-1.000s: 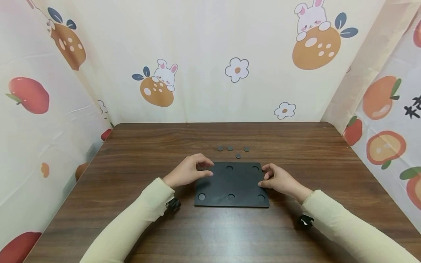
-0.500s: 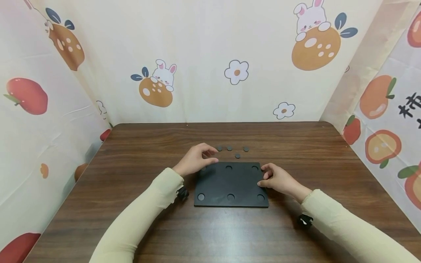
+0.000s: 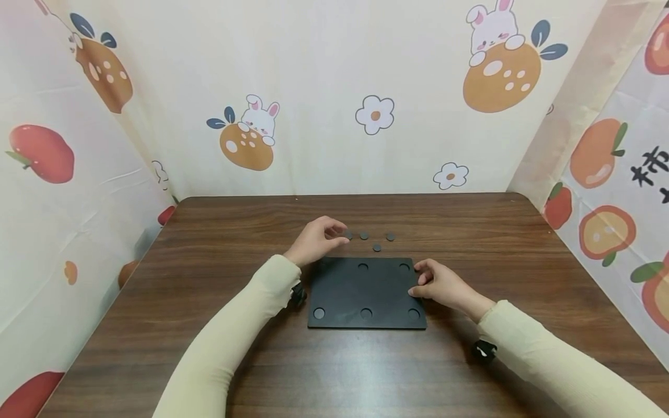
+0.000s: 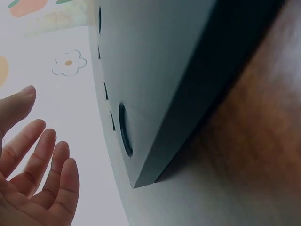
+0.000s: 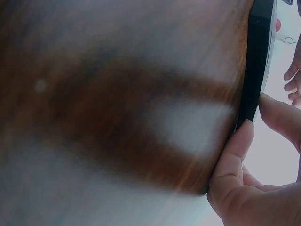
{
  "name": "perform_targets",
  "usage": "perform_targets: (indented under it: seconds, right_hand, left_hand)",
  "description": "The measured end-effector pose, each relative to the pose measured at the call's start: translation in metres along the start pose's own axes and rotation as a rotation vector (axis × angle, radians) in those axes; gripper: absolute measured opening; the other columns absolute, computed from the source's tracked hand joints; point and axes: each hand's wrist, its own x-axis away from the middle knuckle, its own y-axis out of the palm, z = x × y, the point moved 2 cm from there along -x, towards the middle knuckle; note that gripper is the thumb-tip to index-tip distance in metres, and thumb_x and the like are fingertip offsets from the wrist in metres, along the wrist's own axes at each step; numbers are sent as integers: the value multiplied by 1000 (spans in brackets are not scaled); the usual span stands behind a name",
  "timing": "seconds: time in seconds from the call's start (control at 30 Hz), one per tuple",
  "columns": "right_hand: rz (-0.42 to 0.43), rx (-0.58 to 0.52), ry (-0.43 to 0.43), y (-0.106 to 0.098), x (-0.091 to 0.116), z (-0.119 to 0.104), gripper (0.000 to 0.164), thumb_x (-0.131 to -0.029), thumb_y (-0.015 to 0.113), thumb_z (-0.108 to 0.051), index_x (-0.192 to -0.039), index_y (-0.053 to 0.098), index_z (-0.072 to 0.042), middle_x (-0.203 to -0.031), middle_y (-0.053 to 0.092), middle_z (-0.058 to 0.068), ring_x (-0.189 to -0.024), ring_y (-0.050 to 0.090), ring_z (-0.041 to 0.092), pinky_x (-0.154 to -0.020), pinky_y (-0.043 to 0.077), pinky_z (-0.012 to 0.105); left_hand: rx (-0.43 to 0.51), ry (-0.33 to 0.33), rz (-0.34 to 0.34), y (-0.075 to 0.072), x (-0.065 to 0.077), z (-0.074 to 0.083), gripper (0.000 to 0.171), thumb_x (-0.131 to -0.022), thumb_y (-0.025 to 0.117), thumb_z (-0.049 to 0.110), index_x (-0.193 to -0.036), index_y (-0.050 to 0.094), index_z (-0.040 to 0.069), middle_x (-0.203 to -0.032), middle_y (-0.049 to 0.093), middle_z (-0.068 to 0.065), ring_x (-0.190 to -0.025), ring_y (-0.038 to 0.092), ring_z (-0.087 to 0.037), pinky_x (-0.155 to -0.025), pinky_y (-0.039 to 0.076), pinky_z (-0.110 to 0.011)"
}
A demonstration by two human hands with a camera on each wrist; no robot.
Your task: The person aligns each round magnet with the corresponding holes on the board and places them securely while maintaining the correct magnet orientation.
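A flat black board (image 3: pixel 366 290) with round recesses along its front and back edges lies on the table. Its front-left recess (image 3: pixel 319 313) looks lighter than the others. My right hand (image 3: pixel 444 285) pinches the board's right edge, thumb on top and fingers against the side, as the right wrist view shows. Past the back-left corner, my left hand (image 3: pixel 317 239) hovers with fingers apart beside the leftmost of several small dark discs (image 3: pixel 364 235), which it partly covers. In the left wrist view that hand (image 4: pixel 40 174) has bent, spread fingers and holds nothing.
The brown wood-grain table (image 3: pixel 251 360) ends at a patterned curtain (image 3: pixel 324 116) behind and at both sides. One disc (image 3: pixel 377 248) lies closer to the board than the rest of the row. A dark device (image 3: pixel 484 350) sits at the right wrist.
My left hand has moved from over the board's left side, away from me and slightly right, to the leftmost disc. My right hand and the board have stayed put.
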Motion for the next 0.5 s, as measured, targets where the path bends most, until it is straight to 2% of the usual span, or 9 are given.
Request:
perform_targets:
  seconds: [0.2, 0.5]
  right_hand:
    - [1, 9, -3, 0, -1, 1, 63, -85, 77, -19, -134, 44, 2, -91, 55, 7, -78, 51, 19, -68, 44, 32]
    - [-5, 7, -6, -1, -2, 1, 63, -85, 77, -19, -134, 44, 2, -91, 55, 7, -78, 51, 19, -68, 44, 32]
  left_hand:
    - [-28, -35, 8, 0, -12, -4, 40, -93, 69, 28, -128, 64, 9, -121, 61, -6, -110, 60, -24, -93, 51, -41]
    - [-121, -86, -14, 4, -28, -9, 41, -92, 70, 30, -128, 64, 11, -125, 60, -3, -113, 60, -22, -93, 52, -41]
